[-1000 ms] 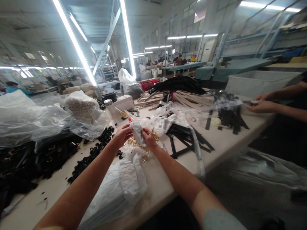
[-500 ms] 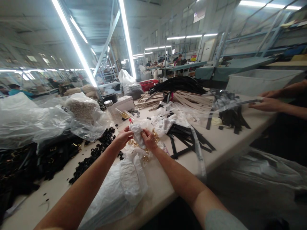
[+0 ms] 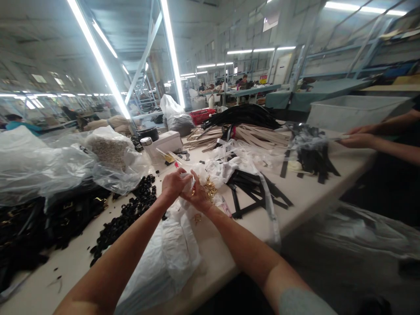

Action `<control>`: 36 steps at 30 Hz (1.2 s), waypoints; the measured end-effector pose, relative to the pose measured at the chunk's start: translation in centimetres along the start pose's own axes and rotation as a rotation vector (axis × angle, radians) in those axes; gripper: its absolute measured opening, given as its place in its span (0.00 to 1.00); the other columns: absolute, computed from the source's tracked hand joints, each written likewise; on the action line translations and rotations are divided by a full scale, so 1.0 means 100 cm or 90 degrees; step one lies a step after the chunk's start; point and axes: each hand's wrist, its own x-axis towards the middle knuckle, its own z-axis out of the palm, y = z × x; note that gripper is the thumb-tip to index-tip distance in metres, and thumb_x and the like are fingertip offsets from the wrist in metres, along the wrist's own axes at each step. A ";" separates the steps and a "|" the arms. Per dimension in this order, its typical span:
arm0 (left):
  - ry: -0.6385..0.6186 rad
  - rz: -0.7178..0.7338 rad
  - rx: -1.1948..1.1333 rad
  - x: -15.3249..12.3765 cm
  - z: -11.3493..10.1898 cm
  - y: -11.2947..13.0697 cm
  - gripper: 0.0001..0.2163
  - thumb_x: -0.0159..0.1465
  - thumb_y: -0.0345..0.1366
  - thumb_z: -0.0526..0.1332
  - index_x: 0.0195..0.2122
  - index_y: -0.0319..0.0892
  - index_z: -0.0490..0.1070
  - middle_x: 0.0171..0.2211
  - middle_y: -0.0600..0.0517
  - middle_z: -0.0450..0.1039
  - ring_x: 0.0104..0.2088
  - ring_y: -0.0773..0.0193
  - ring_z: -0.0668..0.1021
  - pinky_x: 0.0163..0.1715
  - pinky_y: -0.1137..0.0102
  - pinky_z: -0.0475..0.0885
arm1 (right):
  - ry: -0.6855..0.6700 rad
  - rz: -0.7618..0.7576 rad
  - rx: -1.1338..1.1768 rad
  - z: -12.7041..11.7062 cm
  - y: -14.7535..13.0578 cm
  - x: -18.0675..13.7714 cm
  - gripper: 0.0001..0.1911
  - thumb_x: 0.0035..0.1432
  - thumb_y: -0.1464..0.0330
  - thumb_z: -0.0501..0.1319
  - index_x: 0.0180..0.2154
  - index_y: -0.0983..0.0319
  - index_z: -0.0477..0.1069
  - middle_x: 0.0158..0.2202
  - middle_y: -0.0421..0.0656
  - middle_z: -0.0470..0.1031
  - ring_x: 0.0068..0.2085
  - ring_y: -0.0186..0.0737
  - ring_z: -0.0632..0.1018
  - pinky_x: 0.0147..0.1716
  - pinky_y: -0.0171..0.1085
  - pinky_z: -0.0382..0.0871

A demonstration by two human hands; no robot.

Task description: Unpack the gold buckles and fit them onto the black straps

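Observation:
My left hand (image 3: 175, 183) is closed on a small white wrapping-paper packet (image 3: 188, 183), the back of the hand covering part of it. From the right, my right hand (image 3: 199, 196) grips the same packet, its fingers close to my left fingertips. What the wrapping contains is hidden. Just beyond my right hand lies a pile of small gold metal buckles (image 3: 210, 188). Crumpled white wrapping (image 3: 164, 258) lies on the table under my forearms. Small black loops (image 3: 131, 214) are heaped left of my hands.
Black strips (image 3: 254, 190) and tan straps (image 3: 249, 138) lie on the table (image 3: 226, 258) to the right and behind. A bag of beige pieces (image 3: 110, 151) stands left. At far right, a co-worker's hands (image 3: 361, 136) hold a strip near a grey bin (image 3: 357, 109).
My left hand has turned over the white packet, and my hands have come together around it, so less of it shows. The camera view has shifted slightly.

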 end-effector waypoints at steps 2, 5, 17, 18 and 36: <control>0.000 0.005 0.003 0.000 -0.001 0.004 0.08 0.52 0.43 0.70 0.30 0.46 0.78 0.21 0.52 0.70 0.26 0.57 0.72 0.32 0.66 0.60 | 0.006 -0.005 -0.001 0.000 -0.001 0.000 0.47 0.46 0.57 0.72 0.65 0.60 0.58 0.62 0.52 0.65 0.59 0.53 0.71 0.57 0.48 0.67; 0.009 0.011 -0.027 0.001 -0.003 0.006 0.08 0.51 0.42 0.71 0.29 0.46 0.78 0.22 0.52 0.71 0.27 0.56 0.72 0.32 0.67 0.60 | 0.021 -0.007 0.006 0.001 0.000 0.000 0.37 0.50 0.60 0.68 0.60 0.61 0.64 0.59 0.51 0.68 0.57 0.52 0.72 0.57 0.48 0.67; -0.211 -0.271 -0.503 0.004 -0.004 -0.021 0.30 0.43 0.39 0.77 0.49 0.40 0.75 0.30 0.52 0.75 0.27 0.66 0.74 0.29 0.72 0.67 | 0.187 0.238 0.206 -0.003 0.024 0.017 0.17 0.50 0.55 0.58 0.35 0.60 0.71 0.30 0.41 0.75 0.33 0.40 0.73 0.33 0.38 0.70; -0.254 -0.279 -0.540 0.001 -0.005 -0.022 0.34 0.41 0.36 0.78 0.52 0.41 0.73 0.32 0.53 0.75 0.29 0.66 0.76 0.32 0.72 0.69 | 0.201 0.252 0.216 -0.004 0.025 0.018 0.19 0.49 0.53 0.58 0.35 0.61 0.70 0.29 0.40 0.74 0.31 0.38 0.73 0.31 0.37 0.69; -0.311 -0.351 -0.717 -0.012 0.003 -0.020 0.24 0.44 0.25 0.73 0.43 0.42 0.76 0.36 0.50 0.78 0.31 0.65 0.79 0.32 0.73 0.74 | 0.287 0.292 0.180 -0.014 0.015 0.023 0.27 0.53 0.43 0.57 0.28 0.61 0.70 0.28 0.43 0.73 0.33 0.40 0.74 0.30 0.36 0.68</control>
